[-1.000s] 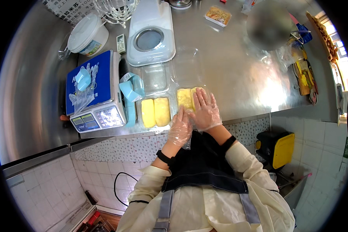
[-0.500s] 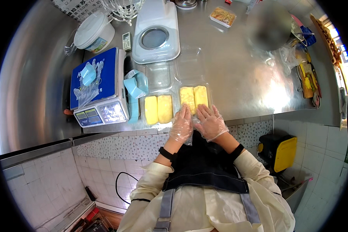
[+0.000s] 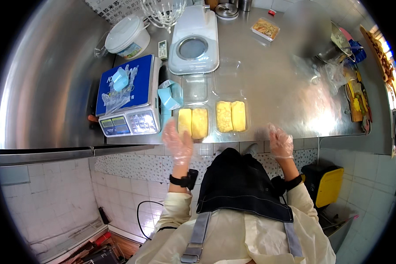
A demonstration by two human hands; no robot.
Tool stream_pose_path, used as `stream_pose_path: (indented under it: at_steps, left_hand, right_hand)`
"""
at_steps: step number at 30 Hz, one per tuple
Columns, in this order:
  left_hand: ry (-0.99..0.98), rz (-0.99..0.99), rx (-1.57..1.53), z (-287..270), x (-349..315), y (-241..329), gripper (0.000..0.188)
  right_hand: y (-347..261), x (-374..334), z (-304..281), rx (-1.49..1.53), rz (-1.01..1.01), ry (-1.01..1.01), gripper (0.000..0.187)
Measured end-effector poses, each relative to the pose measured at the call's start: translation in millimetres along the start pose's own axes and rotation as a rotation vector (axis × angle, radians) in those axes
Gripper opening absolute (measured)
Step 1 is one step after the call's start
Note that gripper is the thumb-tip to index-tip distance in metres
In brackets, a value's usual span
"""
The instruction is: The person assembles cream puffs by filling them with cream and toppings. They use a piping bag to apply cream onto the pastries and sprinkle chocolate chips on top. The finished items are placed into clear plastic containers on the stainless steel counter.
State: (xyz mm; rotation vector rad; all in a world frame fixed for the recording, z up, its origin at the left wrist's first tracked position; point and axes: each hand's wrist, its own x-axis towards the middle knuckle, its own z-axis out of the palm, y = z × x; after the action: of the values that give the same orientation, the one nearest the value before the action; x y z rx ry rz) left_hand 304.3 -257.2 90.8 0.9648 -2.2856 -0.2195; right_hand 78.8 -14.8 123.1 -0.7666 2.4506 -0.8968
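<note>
Two clear plastic boxes with their lids folded back stand by the counter's near edge. The left box holds a pair of soft yellow oblong pastries [image 3: 199, 123]; another pair of yellow pastries [image 3: 231, 116] lies side by side in the right box. Thin clear gloves cover both hands. My left hand [image 3: 178, 144] is open at the near left corner of the left box, its thumb over the edge; whether it touches is unclear. Off to the right of the boxes, my right hand [image 3: 280, 141] hangs at the counter's edge with curled fingers and nothing visible in them.
Left of the boxes are a blue-topped scale [image 3: 128, 94] and a light-blue strip roll [image 3: 170, 96]. Behind stand a white mixer base [image 3: 194, 53], a whisk [image 3: 164, 12], a remote [image 3: 163, 49] and a white tub [image 3: 127, 36]. A filled tray [image 3: 265, 29] sits farther back.
Both hands have left the right box's pastries. My left hand moved left to the left box; my right hand moved right, its fingers curling. The view has shifted slightly.
</note>
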Motion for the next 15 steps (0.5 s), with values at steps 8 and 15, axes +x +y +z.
stream_pose_path:
  at_steps: [8, 15]
  left_hand:
    - [-0.552, -0.298, 0.211, 17, -2, -70, 0.026]
    - [-0.540, -0.185, 0.114, 20, -5, -45, 0.024]
  right_hand:
    - [-16, 72, 69, -0.248, -0.162, -0.005, 0.033]
    - [2, 76, 70, -0.234, 0.040, -0.095, 0.034]
